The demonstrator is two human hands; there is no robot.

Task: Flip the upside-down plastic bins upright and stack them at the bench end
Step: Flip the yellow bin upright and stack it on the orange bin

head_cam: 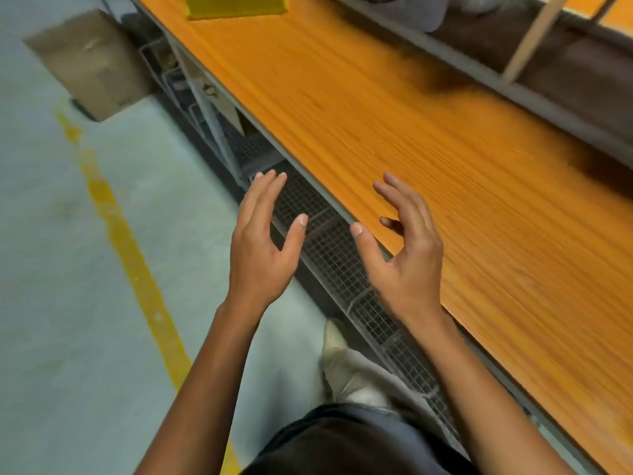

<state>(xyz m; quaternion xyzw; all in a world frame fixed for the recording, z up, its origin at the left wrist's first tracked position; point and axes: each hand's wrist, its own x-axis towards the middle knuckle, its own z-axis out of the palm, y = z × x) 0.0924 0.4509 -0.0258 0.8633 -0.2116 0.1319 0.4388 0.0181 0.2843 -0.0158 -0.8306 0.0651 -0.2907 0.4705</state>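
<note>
A yellow plastic bin (pixel 236 6) sits on the orange wooden bench (pixel 428 138) at the far top of the view, cut off by the frame edge; which way up it is I cannot tell. My left hand (pixel 262 245) hovers open beside the bench's near edge, over the wire shelf below. My right hand (pixel 404 248) is open too, fingers spread and curled, above the bench's near edge. Both hands hold nothing and are far from the bin. The picture is motion-blurred.
A wire mesh shelf (pixel 335 255) runs under the bench. A grey metal rail (pixel 496 80) with a pale wooden post (pixel 534 36) borders the bench's far side. A cardboard box (pixel 92 63) stands on the concrete floor, crossed by a yellow line (pixel 133 262). My shoe (pixel 337 351) is by the bench.
</note>
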